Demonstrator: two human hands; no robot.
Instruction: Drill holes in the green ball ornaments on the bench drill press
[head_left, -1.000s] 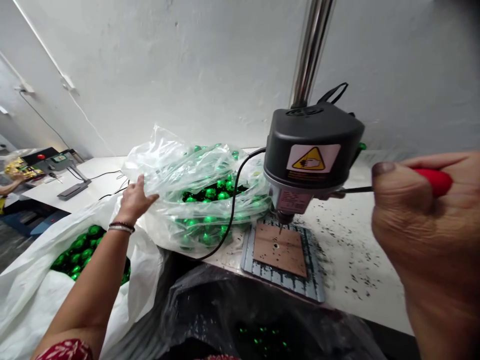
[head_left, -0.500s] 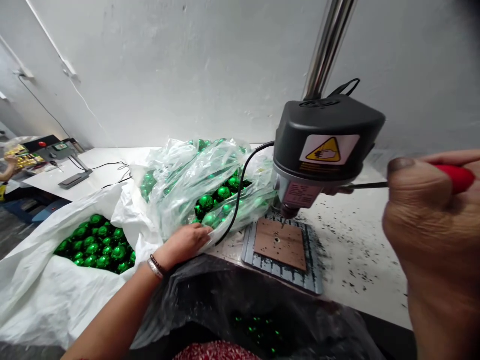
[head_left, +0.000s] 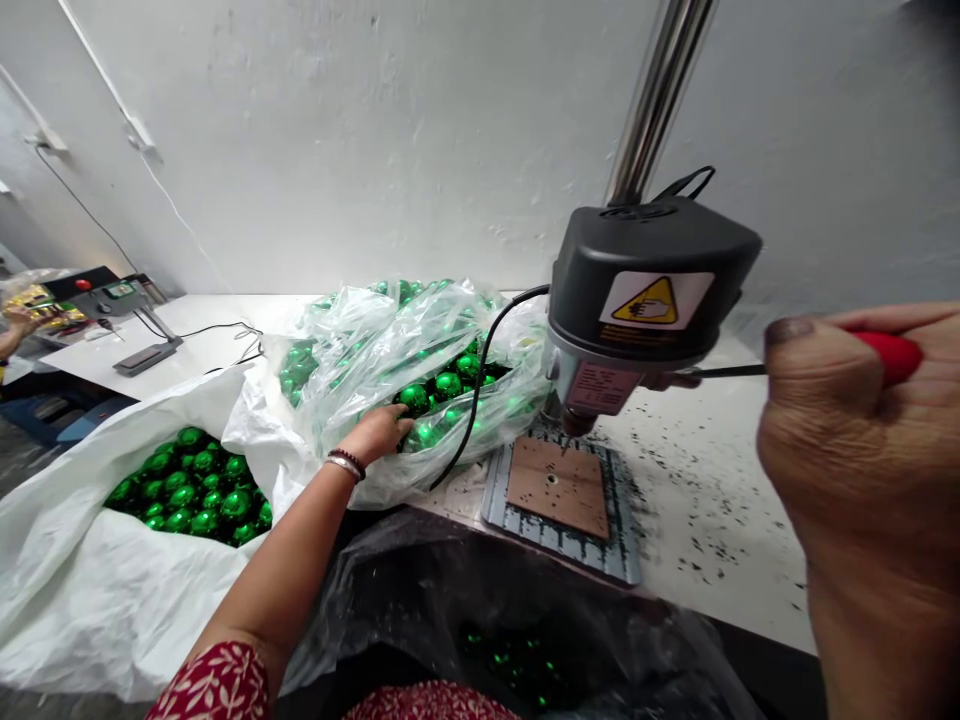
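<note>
My left hand [head_left: 379, 430] is at the opening of a clear plastic bag [head_left: 360, 345] of shiny green balls [head_left: 448, 386]. Its fingertips touch the bag's edge beside the balls; whether they grip anything is hidden. My right hand [head_left: 862, 400] is wrapped round the red knob [head_left: 890, 358] of the drill press lever. The black drill press head [head_left: 652, 290] stands above a brown board [head_left: 559, 485] with a small hole, which lies on the grey slotted base [head_left: 630, 555]. Nothing rests on the hole.
A white sack [head_left: 90, 580] of green balls stands at the left. A dark clear bag with green balls hangs below the table edge. Black flakes litter the white table [head_left: 697, 470]. Farther left are another machine [head_left: 112, 295] and a person's hand [head_left: 19, 322].
My left hand has moved up and forward, closer to the green balls in the clear bag. My right hand stays on the red knob.
</note>
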